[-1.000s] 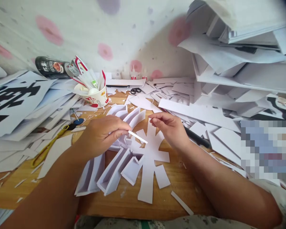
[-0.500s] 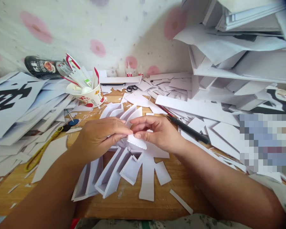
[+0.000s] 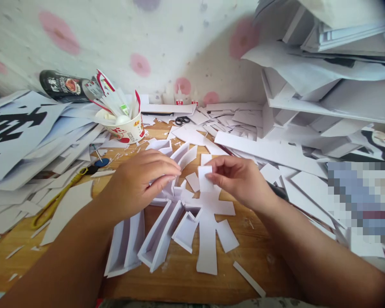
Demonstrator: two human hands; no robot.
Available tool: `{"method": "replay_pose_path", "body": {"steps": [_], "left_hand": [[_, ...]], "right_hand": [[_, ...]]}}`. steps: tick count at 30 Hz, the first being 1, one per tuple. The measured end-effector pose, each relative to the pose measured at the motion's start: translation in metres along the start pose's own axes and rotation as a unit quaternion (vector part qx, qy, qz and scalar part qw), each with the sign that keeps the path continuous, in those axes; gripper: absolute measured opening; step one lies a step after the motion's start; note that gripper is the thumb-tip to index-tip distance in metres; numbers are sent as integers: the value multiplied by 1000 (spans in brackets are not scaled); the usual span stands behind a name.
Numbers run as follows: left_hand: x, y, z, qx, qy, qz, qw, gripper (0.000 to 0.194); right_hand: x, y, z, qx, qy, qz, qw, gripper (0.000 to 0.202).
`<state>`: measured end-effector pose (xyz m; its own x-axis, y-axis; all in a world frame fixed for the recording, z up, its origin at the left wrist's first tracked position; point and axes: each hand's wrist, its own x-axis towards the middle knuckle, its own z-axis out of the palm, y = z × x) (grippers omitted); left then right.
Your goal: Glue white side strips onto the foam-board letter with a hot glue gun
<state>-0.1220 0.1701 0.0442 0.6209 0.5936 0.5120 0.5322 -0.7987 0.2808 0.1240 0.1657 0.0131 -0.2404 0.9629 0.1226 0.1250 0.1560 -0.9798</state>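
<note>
A person's right hand (image 3: 240,179) pinches a small white rectangular foam-board strip (image 3: 205,178) between thumb and fingers, holding it upright just above the flat white cut-out character (image 3: 208,222) lying on the wooden table (image 3: 179,278). The left hand (image 3: 141,182) rests palm down, fingers curled onto the white raised-wall foam-board letter piece (image 3: 160,231) beside it; whether it grips anything cannot be told. A red-and-white paper cup stuffed with glue tubes (image 3: 125,126) stands behind the hands, yellow-handled scissors (image 3: 56,199) lie to the left among paper scraps, and small black scissors (image 3: 182,121) sit near the spotted wall. White board offcuts are stacked on the right.
</note>
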Motion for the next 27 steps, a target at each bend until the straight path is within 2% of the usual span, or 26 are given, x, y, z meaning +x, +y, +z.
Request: {"method": "replay_pose_path", "body": {"steps": [3,9,16,27], "left_hand": [[0,-6,-3,-13,-39,14,999,15],[-3,-11,-3,-26,-46,-4,999,17],[-6,-10,5,-35,-91,-11,995,19],[-6,-11,6,-39,-138,-27,989,14]], "right_hand": [[-12,10,9,-104,33,-2,994,11],[-19,16,25,-237,21,-70,969,6],[-16,21,30,-276,23,-108,955,9],[-12,22,32,-281,5,-99,955,9]]}}
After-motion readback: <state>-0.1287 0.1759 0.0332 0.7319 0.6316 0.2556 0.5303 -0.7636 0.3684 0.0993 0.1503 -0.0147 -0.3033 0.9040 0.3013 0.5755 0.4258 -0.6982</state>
